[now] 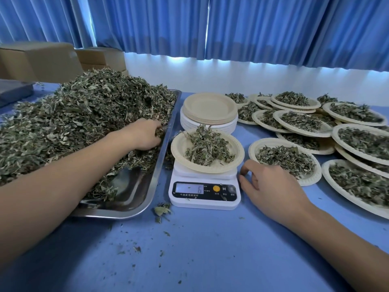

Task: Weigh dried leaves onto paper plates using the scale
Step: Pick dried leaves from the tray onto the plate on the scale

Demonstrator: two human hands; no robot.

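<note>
Topping up: left hand (145,133) is curled round a pinch of dried leaves (84,114) in the one steel tray (130,186), right hand (271,186) rests loose and empty on the desk (210,249) by the single scale (204,199). The paper plate (179,148) on it reads 6, so next is probably sprinkling more on gently. One stack of empty plates (208,106), roughly a dozen overlapping filled plates (252,150).
</note>
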